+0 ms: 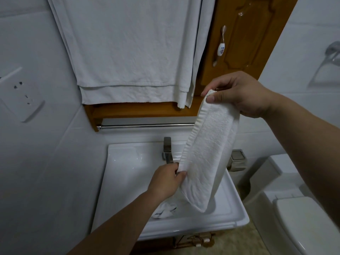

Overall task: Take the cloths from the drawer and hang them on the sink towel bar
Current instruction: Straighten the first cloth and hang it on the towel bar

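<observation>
You hold the cloth [207, 153] folded into a long strip in front of you, over the sink [121, 162]. Your right hand [239, 96] pinches its top end between thumb and curled fingers. Your left hand [165, 179] pinches the strip's left edge low down, near the faucet [167, 150]. The long axis runs steeply, from your right hand at upper right down toward the basin, and the free lower end hangs below your left hand.

The towel bar [147, 125] lies level across the wall behind the cloth. It sits lower than your right hand, higher than your left, and its right end is hidden by the strip. So the cloth stands nearly crosswise to the bar and in front of it, not yet over it.

I judge the right hand is the nearer one. It should carry the top end back and over the bar while the left hand keeps the strip from bunching.

A small white bundle [165, 208] lies in the basin under your left forearm. It may be another cloth, but it is too crumpled and hidden to tell. Large white towels [128, 52] hang well above the bar.
</observation>
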`<move>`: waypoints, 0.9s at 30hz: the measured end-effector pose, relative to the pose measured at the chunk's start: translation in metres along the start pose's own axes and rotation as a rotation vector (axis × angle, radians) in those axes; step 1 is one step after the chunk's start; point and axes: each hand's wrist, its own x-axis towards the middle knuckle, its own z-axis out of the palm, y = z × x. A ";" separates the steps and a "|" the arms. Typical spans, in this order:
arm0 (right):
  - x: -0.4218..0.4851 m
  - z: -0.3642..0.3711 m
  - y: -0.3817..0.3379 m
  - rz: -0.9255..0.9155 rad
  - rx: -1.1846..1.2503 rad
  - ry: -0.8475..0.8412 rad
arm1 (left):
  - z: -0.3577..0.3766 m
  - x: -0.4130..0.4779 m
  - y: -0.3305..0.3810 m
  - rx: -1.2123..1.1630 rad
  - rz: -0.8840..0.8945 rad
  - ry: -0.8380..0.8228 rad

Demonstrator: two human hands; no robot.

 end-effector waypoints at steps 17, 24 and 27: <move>-0.012 -0.016 -0.002 0.048 0.035 0.047 | 0.009 -0.014 -0.001 0.116 -0.002 -0.260; -0.012 -0.014 0.000 0.041 0.122 0.002 | 0.008 -0.006 -0.006 0.255 0.131 -0.122; -0.010 -0.011 -0.001 0.035 0.129 -0.029 | 0.012 -0.007 -0.003 0.256 0.258 0.002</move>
